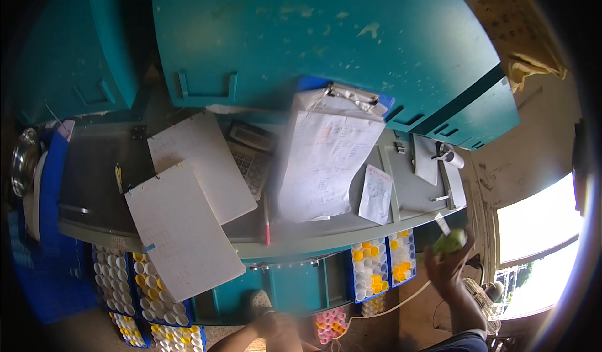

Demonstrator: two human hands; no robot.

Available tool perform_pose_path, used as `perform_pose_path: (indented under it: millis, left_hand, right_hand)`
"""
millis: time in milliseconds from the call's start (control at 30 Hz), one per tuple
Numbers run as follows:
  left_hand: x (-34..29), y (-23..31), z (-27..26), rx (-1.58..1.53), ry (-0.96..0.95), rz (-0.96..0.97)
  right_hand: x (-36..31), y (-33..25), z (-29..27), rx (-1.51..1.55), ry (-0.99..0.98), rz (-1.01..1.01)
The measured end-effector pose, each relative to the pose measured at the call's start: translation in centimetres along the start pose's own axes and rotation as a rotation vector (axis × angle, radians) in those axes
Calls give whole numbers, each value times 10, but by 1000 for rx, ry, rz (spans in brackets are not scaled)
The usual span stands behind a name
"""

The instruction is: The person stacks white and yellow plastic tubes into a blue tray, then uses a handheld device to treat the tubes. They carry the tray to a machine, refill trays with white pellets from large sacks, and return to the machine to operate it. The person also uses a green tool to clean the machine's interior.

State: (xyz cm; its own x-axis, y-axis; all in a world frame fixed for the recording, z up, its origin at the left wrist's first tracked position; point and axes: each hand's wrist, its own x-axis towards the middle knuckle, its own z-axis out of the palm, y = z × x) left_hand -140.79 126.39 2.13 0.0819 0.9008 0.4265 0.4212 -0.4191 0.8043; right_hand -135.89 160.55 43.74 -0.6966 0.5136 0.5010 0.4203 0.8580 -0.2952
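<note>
On the right, beyond the desk's front edge, my right hand (446, 269) is raised with its fingers closed round a rounded green object (450, 241). Its exact kind cannot be made out. A narrow white strip (443, 224) with faint marks stands up beside the green object; whether the two are joined is unclear. Low in the middle, my left hand (269, 325) lies by my bare leg, and its fingers are too blurred to read. The grey desk (94, 182) stretches in front of me. A blue clipboard with written sheets (329, 164) lies at its middle.
Two pale notebooks (182, 226) overlap beside a calculator (249, 164), and the nearer one juts over the desk edge. A red pen (267, 223) and a small paper slip (376, 192) lie nearby. Teal cabinets (313, 32) stand behind. Blue trays of white and yellow caps (370, 267) sit below.
</note>
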Motion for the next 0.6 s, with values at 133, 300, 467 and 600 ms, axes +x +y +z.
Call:
perform_pose_path:
  millis: [133, 300, 467, 600]
  left_hand:
    - [-4, 22, -8, 230, -265, -371]
    - [48, 87, -89, 246, -37, -677]
    - [204, 157, -362, 889, 655, -311]
    - [304, 233, -572, 1467, 894, -350]
  right_hand:
    - [229, -19, -115, -233, 322, -28]
    - [407, -64, -160, -890, -347, -102]
    - [455, -120, -155, -811, -265, -182]
    - [472, -185, -136, -487, -330, -386]
